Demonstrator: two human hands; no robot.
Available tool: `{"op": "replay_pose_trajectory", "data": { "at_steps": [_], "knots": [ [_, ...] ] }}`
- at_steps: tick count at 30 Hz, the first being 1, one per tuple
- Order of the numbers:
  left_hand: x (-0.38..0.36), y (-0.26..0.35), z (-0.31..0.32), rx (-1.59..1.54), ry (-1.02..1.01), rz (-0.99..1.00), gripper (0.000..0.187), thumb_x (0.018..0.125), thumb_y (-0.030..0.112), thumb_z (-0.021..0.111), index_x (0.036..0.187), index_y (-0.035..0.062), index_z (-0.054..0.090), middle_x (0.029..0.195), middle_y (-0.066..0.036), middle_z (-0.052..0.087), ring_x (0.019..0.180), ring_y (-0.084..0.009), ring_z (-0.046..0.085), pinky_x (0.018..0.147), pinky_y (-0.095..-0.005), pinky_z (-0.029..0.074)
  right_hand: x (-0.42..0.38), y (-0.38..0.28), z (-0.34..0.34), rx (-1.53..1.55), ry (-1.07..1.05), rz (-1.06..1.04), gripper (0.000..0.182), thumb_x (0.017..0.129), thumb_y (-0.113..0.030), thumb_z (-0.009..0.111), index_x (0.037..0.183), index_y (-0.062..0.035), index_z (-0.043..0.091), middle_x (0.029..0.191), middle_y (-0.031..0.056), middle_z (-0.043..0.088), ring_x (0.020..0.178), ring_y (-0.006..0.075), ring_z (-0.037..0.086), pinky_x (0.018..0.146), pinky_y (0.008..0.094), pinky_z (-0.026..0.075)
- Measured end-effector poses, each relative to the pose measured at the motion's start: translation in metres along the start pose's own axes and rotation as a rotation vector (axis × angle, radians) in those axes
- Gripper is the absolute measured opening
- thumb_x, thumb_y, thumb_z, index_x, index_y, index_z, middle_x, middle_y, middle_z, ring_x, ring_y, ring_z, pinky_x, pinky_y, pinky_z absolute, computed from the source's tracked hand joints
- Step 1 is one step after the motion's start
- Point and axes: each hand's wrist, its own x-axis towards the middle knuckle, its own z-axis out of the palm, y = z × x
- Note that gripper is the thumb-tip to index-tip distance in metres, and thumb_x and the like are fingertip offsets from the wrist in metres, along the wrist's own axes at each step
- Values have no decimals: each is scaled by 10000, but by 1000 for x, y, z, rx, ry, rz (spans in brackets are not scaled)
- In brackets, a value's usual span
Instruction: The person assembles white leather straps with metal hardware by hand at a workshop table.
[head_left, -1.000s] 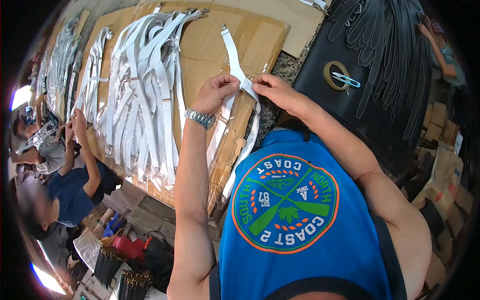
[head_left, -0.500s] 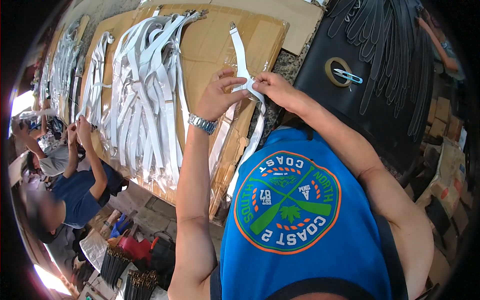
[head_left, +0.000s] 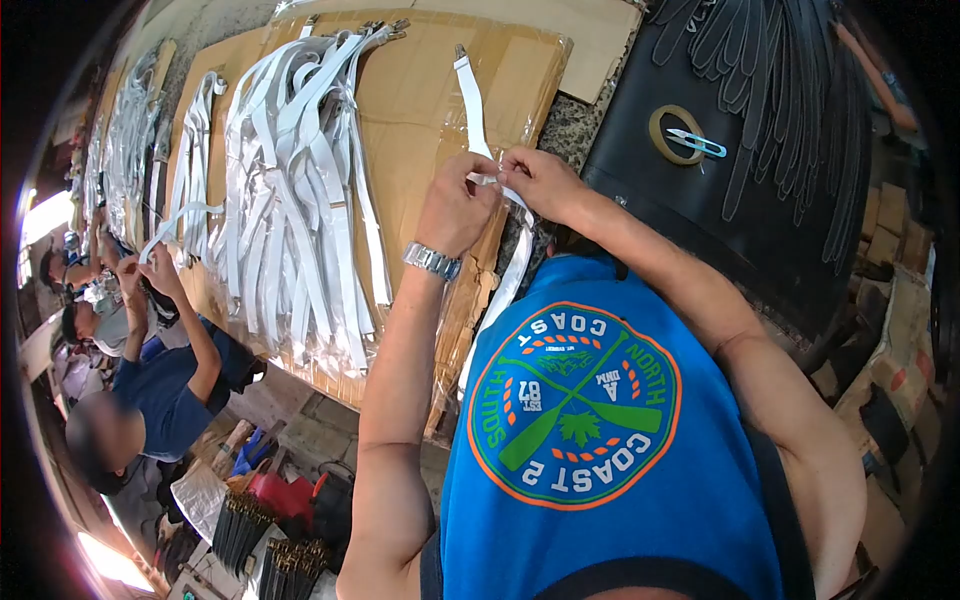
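Observation:
A white elastic strap (head_left: pixel 471 105) with a metal clip at its top end lies on the cardboard and runs down between both hands. My left hand (head_left: pixel 460 203), with a metal watch at the wrist, pinches the strap near its middle. Right beside it, my right hand (head_left: pixel 540 183) has its thumb and fingers closed on the same strap, the fingertips nearly touching those of the left. Below the hands the strap's lower part (head_left: pixel 517 262) hangs past the cardboard's edge toward the blue shirt. The exact spot under the fingertips is partly hidden.
A large pile of white straps (head_left: pixel 290 190) in clear plastic covers the cardboard (head_left: pixel 415 110) at left. A tape roll (head_left: pixel 655 135) and light-blue snips (head_left: pixel 705 145) lie on the black surface (head_left: pixel 625 150), near black straps (head_left: pixel 750 100). Another person (head_left: pixel 165 390) works at far left.
My left hand's spread fingers have closed on the strap, and its wrist has moved right. The other person's hands have moved slightly, with a white strap now showing from them.

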Motion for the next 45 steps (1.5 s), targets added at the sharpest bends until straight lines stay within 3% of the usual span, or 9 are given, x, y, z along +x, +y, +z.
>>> {"op": "replay_pose_trajectory", "data": {
  "at_steps": [3, 10, 13, 16, 19, 31, 34, 42, 45],
  "knots": [
    [-4, -1, -1, -69, 51, -149, 180, 826, 143, 671, 962, 26, 694, 937, -106, 678, 727, -193, 644, 679, -321, 518, 0, 5, 0, 37, 23, -40, 187, 912, -214, 635, 951, -34, 603, 729, 28, 563, 686, 119, 511, 621, 307, 437],
    [-10, 8, 6, 312, 128, 30, 188, 838, 150, 682, 994, 57, 734, 948, -156, 674, 786, -263, 681, 716, -362, 533, -3, 3, -3, -21, 18, -51, 215, 909, -239, 628, 953, -30, 606, 746, 75, 589, 693, 164, 541, 642, 335, 450],
    [-9, 12, 5, 228, 78, -51, 179, 834, 173, 706, 961, 50, 737, 922, -155, 675, 790, -248, 680, 714, -354, 529, -7, -6, -9, -63, -25, -6, 248, 896, -290, 615, 983, -58, 622, 889, 174, 674, 872, 363, 650, 756, 442, 493],
    [-6, 11, 4, 127, 29, -112, 192, 829, 195, 725, 950, 47, 734, 914, -154, 679, 780, -233, 672, 708, -340, 521, -10, -8, -9, -81, -1, -41, 236, 894, -285, 612, 973, -63, 621, 885, 180, 675, 881, 380, 647, 759, 457, 493],
    [-2, 7, 2, 129, 6, -108, 212, 822, 223, 739, 930, 40, 730, 898, -153, 684, 772, -234, 666, 710, -338, 514, -9, -2, -3, -88, 56, -114, 222, 894, -241, 632, 970, -32, 611, 792, 150, 638, 721, 283, 624, 655, 390, 477],
    [8, 2, -6, 301, -87, -71, 252, 851, 237, 692, 885, -12, 678, 854, -184, 674, 781, -297, 656, 725, -380, 509, -11, -10, -9, -44, -15, -39, 235, 894, -273, 612, 1002, -64, 621, 886, 192, 670, 886, 382, 646, 759, 462, 491],
    [12, -6, -13, 319, -84, -88, 259, 854, 229, 686, 891, -26, 667, 877, -195, 668, 803, -304, 653, 745, -383, 510, -6, 4, -9, -55, 3, -65, 238, 910, -247, 614, 981, -23, 583, 798, 139, 624, 742, 258, 607, 677, 387, 467],
    [8, -8, -16, 237, -34, 4, 260, 836, 217, 720, 1010, 25, 702, 989, -156, 667, 826, -236, 651, 738, -342, 515, -7, 7, -15, -13, -46, -16, 248, 924, -249, 603, 1019, -21, 583, 840, 126, 629, 773, 222, 596, 698, 371, 470],
    [6, -2, -11, 176, -84, -24, 271, 800, 209, 724, 1024, 56, 717, 974, -186, 663, 836, -293, 655, 768, -378, 519, -7, 7, -13, -11, -40, -27, 253, 923, -255, 605, 1026, -24, 587, 851, 133, 630, 783, 230, 600, 709, 367, 472]
  ]
}}
